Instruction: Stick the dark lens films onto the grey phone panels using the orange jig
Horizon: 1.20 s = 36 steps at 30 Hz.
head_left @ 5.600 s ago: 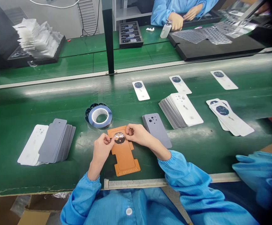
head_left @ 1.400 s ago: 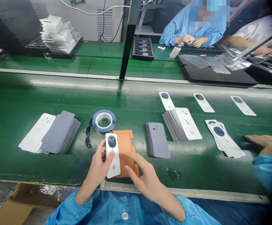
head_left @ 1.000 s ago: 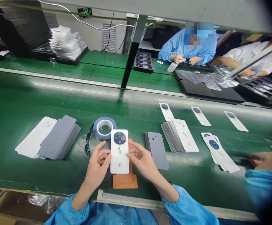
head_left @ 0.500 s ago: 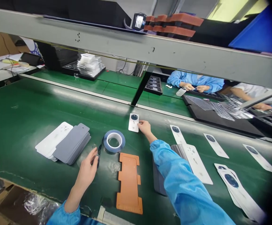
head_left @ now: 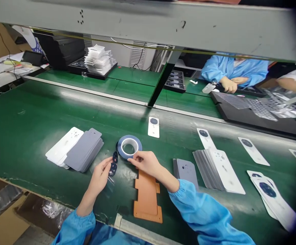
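My left hand (head_left: pixel 100 175) pinches a strip of black round stickers (head_left: pixel 113 168) beside a roll of blue tape (head_left: pixel 121 142) with a white core. The strip runs up to the roll's left side. My right hand (head_left: pixel 148 164) hovers at the roll's lower right rim, thumb and forefinger slightly apart, with nothing visible between them. Under that hand lies an orange notched plate (head_left: pixel 148 200), its upper end partly hidden. Beyond the roll, a white card (head_left: pixel 153 131) with a dark round sticker lies flat on the green table (head_left: pixel 35 112).
To the left are stacks of white cards (head_left: pixel 63 146) and grey cards (head_left: pixel 84 149). On the right stand grey cards (head_left: pixel 187 170), a fanned white-card stack (head_left: pixel 226 170) and several stickered cards (head_left: pixel 253 151). A black post (head_left: pixel 160 83) and overhead beam (head_left: pixel 137 23) lie ahead. Co-workers' hands (head_left: pixel 229 84) work beyond.
My right hand has let go of the stickered white card and come back toward the tape roll. My left hand stays by the sticker strip. The view has tilted down.
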Tool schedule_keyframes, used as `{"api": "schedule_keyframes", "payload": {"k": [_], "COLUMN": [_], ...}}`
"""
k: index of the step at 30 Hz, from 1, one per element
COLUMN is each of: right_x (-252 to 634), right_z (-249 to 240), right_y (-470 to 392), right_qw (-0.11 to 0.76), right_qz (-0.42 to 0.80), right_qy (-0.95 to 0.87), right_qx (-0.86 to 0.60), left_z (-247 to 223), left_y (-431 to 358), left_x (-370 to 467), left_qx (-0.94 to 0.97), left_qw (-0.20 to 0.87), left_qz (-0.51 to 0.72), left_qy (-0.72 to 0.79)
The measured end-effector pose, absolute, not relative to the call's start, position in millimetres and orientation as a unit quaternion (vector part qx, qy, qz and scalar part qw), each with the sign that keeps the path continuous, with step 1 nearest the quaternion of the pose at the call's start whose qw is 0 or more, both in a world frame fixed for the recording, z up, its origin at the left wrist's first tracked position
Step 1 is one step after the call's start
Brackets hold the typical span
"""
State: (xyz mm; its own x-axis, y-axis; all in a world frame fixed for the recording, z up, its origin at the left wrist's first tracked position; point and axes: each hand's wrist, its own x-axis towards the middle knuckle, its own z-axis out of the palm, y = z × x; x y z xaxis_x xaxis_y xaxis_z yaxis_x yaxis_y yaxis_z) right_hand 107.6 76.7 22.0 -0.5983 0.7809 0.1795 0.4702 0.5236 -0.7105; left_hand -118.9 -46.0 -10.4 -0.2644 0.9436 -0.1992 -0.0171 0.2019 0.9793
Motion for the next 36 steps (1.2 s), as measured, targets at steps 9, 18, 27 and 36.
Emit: {"api": "schedule_keyframes", "payload": {"k": [9, 18, 27, 36], "right_x": [96, 76, 75, 111], "right_z": [36, 29, 21, 35], "right_y": [62, 1, 0, -9], "right_qw": [0.269, 0.278, 0.328, 0.41], "right_qz": [0.239, 0.272, 0.232, 0.409], "right_qy": [-0.839, -0.872, -0.871, -0.743], "right_qx": [-0.407, -0.298, -0.282, -0.334], "left_z": [16, 23, 20, 30], "left_y": [-58, -52, -54, -60], "left_x": [-111, -97, -99, -120], "left_qx": [0.289, 0.266, 0.307, 0.342], "left_qw": [0.544, 0.562, 0.538, 0.405], "left_qz": [0.503, 0.53, 0.514, 0.48], "left_qy": [0.606, 0.577, 0.594, 0.699]}}
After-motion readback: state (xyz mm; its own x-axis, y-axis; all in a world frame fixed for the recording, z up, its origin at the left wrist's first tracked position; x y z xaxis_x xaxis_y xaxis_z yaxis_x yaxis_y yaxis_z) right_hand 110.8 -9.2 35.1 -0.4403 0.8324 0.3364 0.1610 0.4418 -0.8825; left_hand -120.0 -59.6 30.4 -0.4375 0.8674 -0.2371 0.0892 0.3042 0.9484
